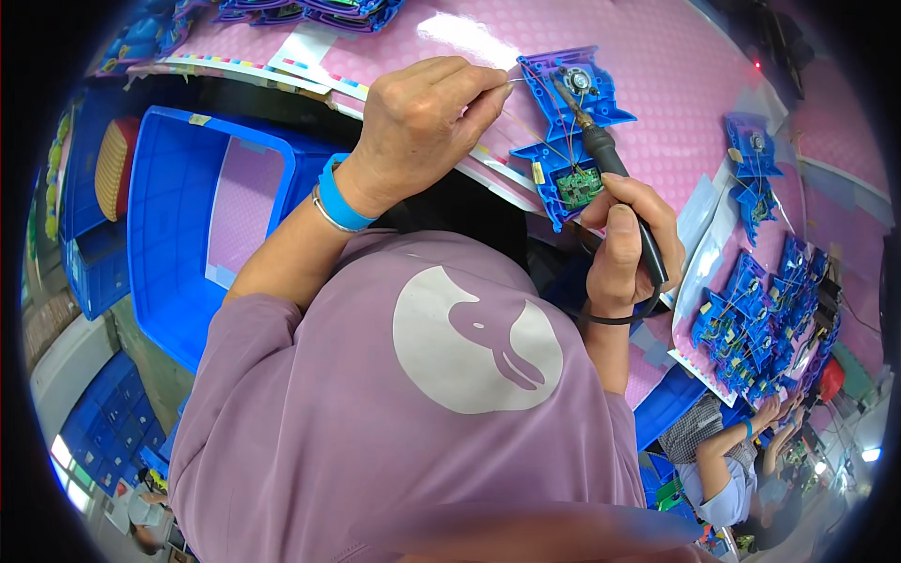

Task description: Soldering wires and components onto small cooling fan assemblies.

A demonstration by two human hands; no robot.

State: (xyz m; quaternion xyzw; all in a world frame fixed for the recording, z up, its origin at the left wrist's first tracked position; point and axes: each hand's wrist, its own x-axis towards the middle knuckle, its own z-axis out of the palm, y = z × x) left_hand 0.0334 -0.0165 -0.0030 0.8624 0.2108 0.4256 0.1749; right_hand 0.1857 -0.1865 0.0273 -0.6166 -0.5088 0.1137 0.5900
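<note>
My right hand (631, 239) is closed round the black handle of a soldering iron (601, 148). Its tip points up and left, at the upper blue plastic shell half (605, 101), beside a small round speaker (577, 83). Thin wires run from there to a green circuit board (578, 189) in the lower shell half (527, 155). Left of the shells, my left hand (422, 122) pinches a thin wire (516, 81) whose end reaches the upper half's left edge. Whether it is solder or a lead, I cannot tell.
Pink patterned sheeting covers the table (676, 75). Many wired blue shells (760, 324) crowd the right side, and more shells (310, 11) are stacked at the far left. A blue bin (169, 235) stands left of me. Another person's arm (727, 441) shows at lower right.
</note>
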